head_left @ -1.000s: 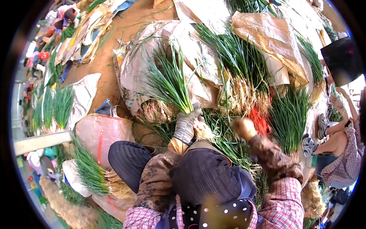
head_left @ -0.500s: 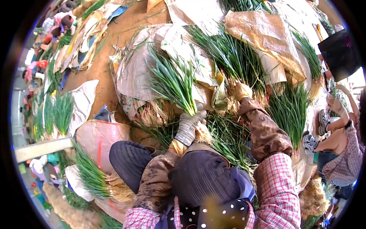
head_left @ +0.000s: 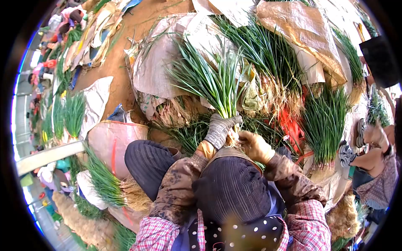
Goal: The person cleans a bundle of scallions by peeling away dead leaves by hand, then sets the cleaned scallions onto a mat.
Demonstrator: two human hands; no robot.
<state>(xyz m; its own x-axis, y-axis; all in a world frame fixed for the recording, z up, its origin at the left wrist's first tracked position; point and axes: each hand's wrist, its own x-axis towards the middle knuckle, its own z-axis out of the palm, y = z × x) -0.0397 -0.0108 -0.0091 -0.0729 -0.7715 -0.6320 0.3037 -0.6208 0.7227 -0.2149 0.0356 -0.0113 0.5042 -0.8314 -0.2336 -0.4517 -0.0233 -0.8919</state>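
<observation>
My left hand, in a grey glove, is wrapped round the lower stems of a bunch of green onions, whose leaves fan up and away from me. Pale roots show below the glove. Close to these roots is my right hand, in a yellowish glove, its fingers bent inward at the root end; what they pinch is too small to make out. Beyond my hands lies a pile of green onions with roots towards me. Another rooty heap sits partly under a pale sack.
A large upright bundle stands at the right, beside red netting. A tied bundle rests on sacks at my left. At the far right sits another person. A pale bar crosses the left side.
My right hand reached to the pile beyond, then came back beside my left hand at the roots. The bunch in my left hand looks fuller and has shifted slightly right in view.
</observation>
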